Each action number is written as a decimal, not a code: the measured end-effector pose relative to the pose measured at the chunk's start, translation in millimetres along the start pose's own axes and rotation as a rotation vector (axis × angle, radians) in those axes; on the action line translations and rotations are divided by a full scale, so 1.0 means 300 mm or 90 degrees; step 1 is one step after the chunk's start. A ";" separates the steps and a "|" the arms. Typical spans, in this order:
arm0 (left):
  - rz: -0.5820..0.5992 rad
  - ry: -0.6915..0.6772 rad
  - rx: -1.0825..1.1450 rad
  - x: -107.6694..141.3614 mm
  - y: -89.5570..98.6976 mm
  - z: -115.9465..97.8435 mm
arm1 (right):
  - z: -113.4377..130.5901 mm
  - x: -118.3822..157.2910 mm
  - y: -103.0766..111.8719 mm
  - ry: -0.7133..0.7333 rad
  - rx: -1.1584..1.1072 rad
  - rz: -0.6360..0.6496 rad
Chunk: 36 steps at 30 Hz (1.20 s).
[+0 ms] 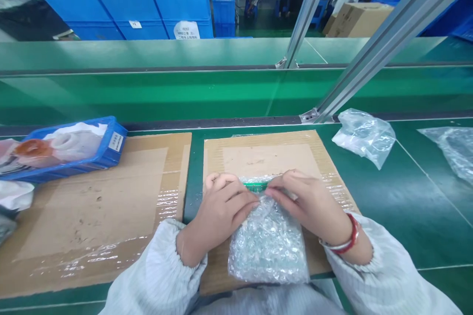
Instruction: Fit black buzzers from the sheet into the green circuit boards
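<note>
A clear bubble wrap bag (269, 243) lies on a cardboard sheet (236, 147) right in front of me. At its far end, the edge of a green circuit board (256, 186) shows between my hands; the rest of the board is hidden or blurred by the wrap. My left hand (225, 206) is closed at the left side of the bag's mouth, fingers bent over the plastic. On the other side, my right hand (305, 199) pinches the bag's edge by the right end of the board. My fingers cover part of both.
A blue bin (107, 152) holding wrapped parts and rolls stands at the left, on a second cardboard sheet (96, 216). Crumpled clear plastic bags (364, 135) lie to the right. A metal frame post (351, 78) rises behind the bench edge, with blue crates (121, 5) beyond.
</note>
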<state>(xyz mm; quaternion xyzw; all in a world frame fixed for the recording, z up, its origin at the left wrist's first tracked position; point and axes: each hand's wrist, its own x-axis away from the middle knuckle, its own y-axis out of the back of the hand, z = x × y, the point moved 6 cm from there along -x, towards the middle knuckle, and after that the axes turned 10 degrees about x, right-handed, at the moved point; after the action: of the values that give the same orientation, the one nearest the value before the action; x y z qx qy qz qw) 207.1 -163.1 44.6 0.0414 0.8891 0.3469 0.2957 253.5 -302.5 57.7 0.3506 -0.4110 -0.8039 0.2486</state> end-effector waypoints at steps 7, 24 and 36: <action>-0.016 -0.024 -0.021 0.003 -0.002 -0.004 | -0.075 -0.028 -0.019 -0.083 -0.095 0.052; 0.067 -0.071 -0.043 0.009 -0.008 -0.019 | -0.086 -0.024 -0.030 -0.068 -0.172 0.119; 0.109 -0.004 -0.023 0.019 -0.004 -0.061 | -0.031 0.009 -0.007 -0.016 0.000 0.204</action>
<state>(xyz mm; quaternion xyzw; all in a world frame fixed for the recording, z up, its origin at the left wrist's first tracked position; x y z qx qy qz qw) 192.4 -173.2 51.6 0.1126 0.8750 0.3870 0.2683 258.7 -307.8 51.0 0.2705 -0.4647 -0.7583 0.3686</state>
